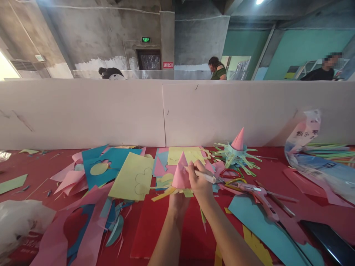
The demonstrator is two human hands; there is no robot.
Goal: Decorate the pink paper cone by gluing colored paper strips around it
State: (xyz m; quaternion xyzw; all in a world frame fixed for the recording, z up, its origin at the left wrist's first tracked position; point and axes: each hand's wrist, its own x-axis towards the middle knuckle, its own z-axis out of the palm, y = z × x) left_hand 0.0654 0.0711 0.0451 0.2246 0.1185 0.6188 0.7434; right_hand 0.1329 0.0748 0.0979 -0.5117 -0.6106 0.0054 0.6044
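Pink paper is forming the cone (181, 175) that we are holding upright above the red sheet (155, 229), with yellow strips (163, 194) sticking out around its base. Our left hand (179, 203) is supporting it from underneath; the cone is hiding those fingers, so we cannot tell how they are closing. Our right hand (200, 181) is pinching a white pen (205, 176), and its fingers are reaching the cone's right side.

Left of our arms, a pale yellow sheet (130, 177) is showing a drawn flower outline. To the right, a pink glue gun (262, 199) is lying beside red-handled scissors (230, 173), partly over a light blue sheet (249, 216), and a phone (328, 238) is resting nearer us. Farther back, a second pink cone (239, 140) is standing on a blue base (236, 152) among spreading green strips (229, 160).
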